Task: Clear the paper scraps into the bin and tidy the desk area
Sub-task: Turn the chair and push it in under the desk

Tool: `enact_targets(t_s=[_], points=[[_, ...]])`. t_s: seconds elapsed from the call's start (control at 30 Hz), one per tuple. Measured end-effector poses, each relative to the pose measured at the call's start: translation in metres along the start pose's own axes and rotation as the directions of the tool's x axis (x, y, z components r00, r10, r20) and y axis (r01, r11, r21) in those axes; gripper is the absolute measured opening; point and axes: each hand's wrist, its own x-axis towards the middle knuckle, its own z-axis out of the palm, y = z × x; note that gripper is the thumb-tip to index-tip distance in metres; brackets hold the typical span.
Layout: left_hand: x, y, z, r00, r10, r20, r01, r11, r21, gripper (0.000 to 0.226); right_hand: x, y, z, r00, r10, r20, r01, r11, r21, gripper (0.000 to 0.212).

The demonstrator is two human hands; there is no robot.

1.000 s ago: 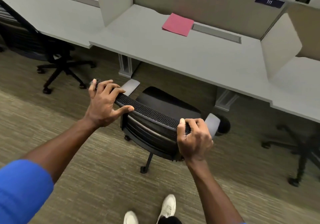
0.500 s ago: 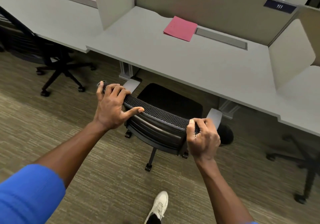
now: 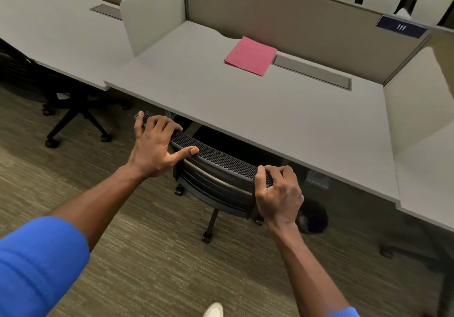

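At the left edge of my view another office chair (image 3: pixel 61 100) stands parked under the neighbouring counter (image 3: pixel 49 37), well apart from what I am handling. My left hand (image 3: pixel 157 149) lies over the left end of the mesh chair back (image 3: pixel 216 156), fingers curled over the top rim and the thumb stretched along the near side, a loose hold and not a clamp. The chair's seat is mostly hidden beneath my counter (image 3: pixel 245 110), and on that counter, toward the rear beside a grey cable tray (image 3: pixel 312 71), rests a pink folder (image 3: pixel 250 55), the only paper I can see; no scraps show anywhere. My right hand (image 3: pixel 278 194) is closed tight around the right end of the chair back, knuckles toward me. What could go wrong, I judge, is the chair's arms or back catching the counter edge if I push at a slant, since my grip is uneven and the castors swivel freely. Just past my right hand on the carpet sits a dark round thing (image 3: pixel 313 217), perhaps the bin, though it is too blurred to be sure, and a careless shove might knock it over.
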Motion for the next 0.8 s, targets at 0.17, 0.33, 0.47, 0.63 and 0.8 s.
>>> enact_targets(t_s=[0.17,0.33,0.47,0.63,0.8], points=[[0.034,0.000,0.022,1.000,-0.027,0.005,0.027,1.000,-0.012,0.074,0.035,0.012,0.014,1.000,0.011,-0.006,-0.011,1.000,-0.008,0.043],[0.062,0.001,0.035,0.999,-0.031,-0.014,0.030,0.999,-0.025,0.075,0.064,0.020,0.027,1.000,0.023,0.000,-0.023,1.000,0.008,0.046],[0.084,0.002,0.040,1.000,-0.020,-0.007,0.020,0.999,-0.041,0.078,0.084,0.022,0.036,1.000,0.031,0.000,-0.031,0.999,0.044,0.046],[0.102,0.004,0.048,1.000,-0.007,-0.003,0.006,0.999,-0.040,0.084,0.102,0.024,0.045,0.999,0.047,-0.007,-0.046,0.996,0.081,0.041],[0.110,0.005,0.055,1.000,-0.007,-0.015,0.007,1.000,-0.023,0.083,0.113,0.029,0.051,0.996,0.084,-0.023,-0.082,0.992,0.094,0.039]])
